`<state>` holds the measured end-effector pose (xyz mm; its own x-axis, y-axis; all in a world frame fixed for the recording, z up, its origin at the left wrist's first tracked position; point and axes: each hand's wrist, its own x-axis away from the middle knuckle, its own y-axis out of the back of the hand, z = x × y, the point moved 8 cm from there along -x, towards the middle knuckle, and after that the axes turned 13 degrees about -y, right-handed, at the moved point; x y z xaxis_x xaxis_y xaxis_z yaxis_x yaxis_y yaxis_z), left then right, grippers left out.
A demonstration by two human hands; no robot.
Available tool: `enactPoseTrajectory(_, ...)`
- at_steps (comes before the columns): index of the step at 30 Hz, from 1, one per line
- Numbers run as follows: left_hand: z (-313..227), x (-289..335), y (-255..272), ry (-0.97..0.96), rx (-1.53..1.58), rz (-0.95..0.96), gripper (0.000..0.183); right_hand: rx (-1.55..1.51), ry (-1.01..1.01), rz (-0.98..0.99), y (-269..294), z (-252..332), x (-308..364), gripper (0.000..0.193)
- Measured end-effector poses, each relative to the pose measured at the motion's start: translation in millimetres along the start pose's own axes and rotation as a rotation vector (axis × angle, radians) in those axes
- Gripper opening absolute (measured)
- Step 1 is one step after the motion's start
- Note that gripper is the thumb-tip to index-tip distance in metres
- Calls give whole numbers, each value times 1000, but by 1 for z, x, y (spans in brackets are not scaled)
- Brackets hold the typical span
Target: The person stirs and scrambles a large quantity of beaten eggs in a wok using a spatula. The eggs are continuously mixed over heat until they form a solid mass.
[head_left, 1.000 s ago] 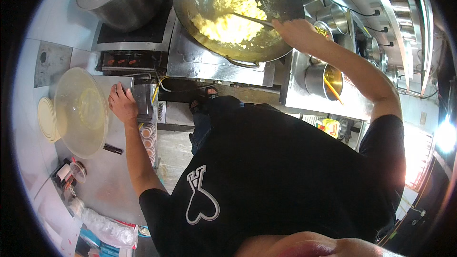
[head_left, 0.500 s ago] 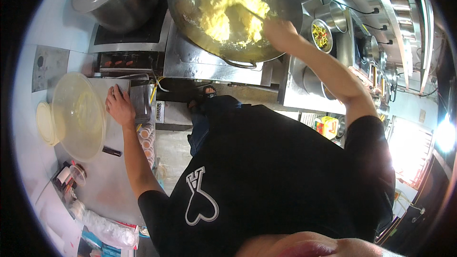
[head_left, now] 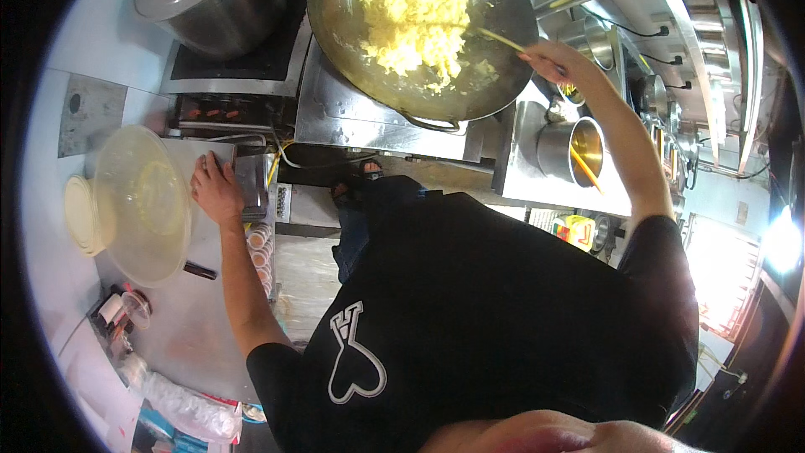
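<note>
My right hand (head_left: 549, 60) is closed around the end of a long, thin-handled cooking utensil (head_left: 501, 39). Its far end is buried in a heap of yellow scrambled egg (head_left: 412, 13), so its shape is hidden. The egg lies in a big dark wok (head_left: 340, 29) at the top centre, over the stove. On the left, my left hand (head_left: 217, 189) rests on the edge of a steel table (head_left: 180, 331), fingers stretched out and holding nothing. Beside it stands a large translucent plastic tub (head_left: 138, 205) with some yellow residue inside.
A lidded steel stockpot (head_left: 231, 13) stands left of the wok. To the right, a steel pot (head_left: 579, 151) holds an orange-yellow stick. Small stacked cups (head_left: 260, 252) line the table's side. A dark-handled tool (head_left: 199, 269) lies by the tub.
My right hand has drawn back to the right with the utensil, away from the wok's middle. The egg has gone from a curved ring to a fuller heap. My left hand stays put.
</note>
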<state>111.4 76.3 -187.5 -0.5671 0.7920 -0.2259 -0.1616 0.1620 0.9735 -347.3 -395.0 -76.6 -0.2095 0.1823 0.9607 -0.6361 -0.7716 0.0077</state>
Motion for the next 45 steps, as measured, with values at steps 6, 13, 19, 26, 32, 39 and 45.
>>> enactPoseTrajectory(6, 2, 3, -1, -39, 23, -58, 42, 1227, 648, -769, -113, 76, -5, 19)
enactPoseTrajectory(13, 2, 3, 7, -25, 24, -60, 41, 1159, 410, -723, -76, 44, 89, 21)
enactPoseTrajectory(19, -1, 1, 4, -22, 0, -30, 41, 420, 22, -445, 21, 54, 39, 28)
enactPoseTrajectory(26, -4, 1, 8, -40, 11, -40, 43, 982, 451, -509, -81, 161, 4, 20)
enactPoseTrajectory(32, 5, 6, 1, -30, 2, -66, 43, 1779, 608, -848, -164, 59, 29, 44)
enactPoseTrajectory(39, -1, 5, 0, -28, 23, -53, 42, 1793, 364, -948, -149, -1, 164, 43)
enactPoseTrajectory(45, 1, 4, 10, -24, -17, -52, 41, 1733, 239, -814, -157, -28, 165, 36)
